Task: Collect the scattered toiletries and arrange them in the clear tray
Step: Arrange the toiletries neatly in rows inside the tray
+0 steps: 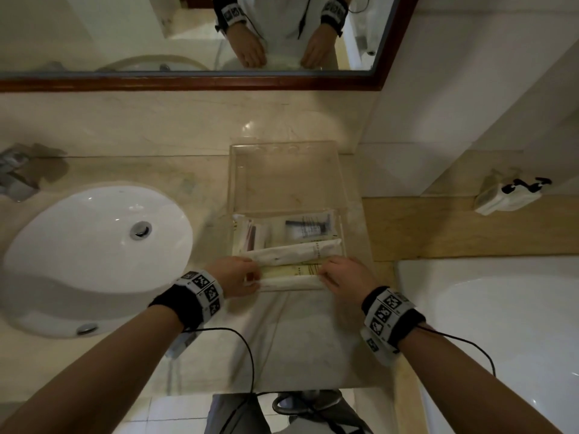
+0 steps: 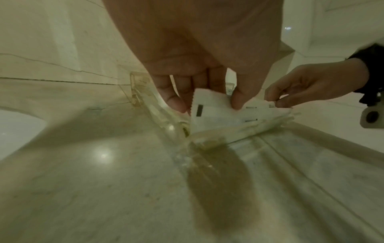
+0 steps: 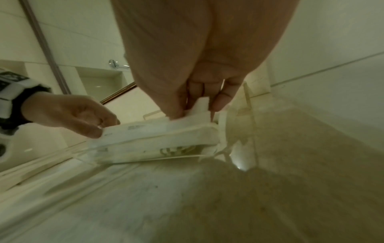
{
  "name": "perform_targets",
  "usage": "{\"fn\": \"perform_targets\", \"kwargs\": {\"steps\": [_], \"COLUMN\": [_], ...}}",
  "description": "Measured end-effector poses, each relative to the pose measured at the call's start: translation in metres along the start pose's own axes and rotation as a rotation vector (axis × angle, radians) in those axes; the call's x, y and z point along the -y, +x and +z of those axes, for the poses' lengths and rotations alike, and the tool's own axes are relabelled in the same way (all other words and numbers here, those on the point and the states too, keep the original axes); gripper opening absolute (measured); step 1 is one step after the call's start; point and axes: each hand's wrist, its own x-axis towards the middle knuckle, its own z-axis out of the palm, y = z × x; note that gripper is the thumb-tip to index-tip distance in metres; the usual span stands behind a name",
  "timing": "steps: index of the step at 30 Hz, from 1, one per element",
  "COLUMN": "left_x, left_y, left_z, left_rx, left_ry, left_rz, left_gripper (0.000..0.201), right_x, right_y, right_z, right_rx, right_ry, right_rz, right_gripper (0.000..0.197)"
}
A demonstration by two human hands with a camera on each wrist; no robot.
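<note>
A clear tray stands on the marble counter between the sink and the wall. Its near half holds wrapped toiletries: a razor packet, a small packet with red print, and a long white packet lying slantwise. At the tray's near edge my left hand and right hand pinch the two ends of the white packets, one with yellow print. The left wrist view shows my left hand pinching a white packet; the right wrist view shows my right hand pinching its other end.
A white sink lies to the left with a faucet behind it. A bathtub rim is at the right, a small white device on the ledge beyond. A framed mirror hangs above the counter.
</note>
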Motion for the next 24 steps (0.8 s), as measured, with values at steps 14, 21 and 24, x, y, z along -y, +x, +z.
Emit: {"fn": "perform_targets", "kwargs": {"steps": [14,21,24], "left_x": [-0.001,-0.003,-0.006], "left_y": [0.007,0.007,0.009], "left_z": [0.013,0.011,0.007], "left_rx": [-0.415,-0.323,-0.286], "left_ry": [0.013,-0.012,-0.004], "left_rz": [0.021,0.061,0.020], "left_gripper": [0.012,0.007,0.012], "right_x": [0.004,0.002,0.007], "right_y": [0.004,0.004,0.002], "right_z": [0.003,0.009,0.010], "right_rx": [-0.121,-0.137,-0.197], "right_ry": [-0.030,-0.069,-0.093], "right_rz": [0.045,0.033,0.041], "right_gripper": [0.025,0.021,0.028]}}
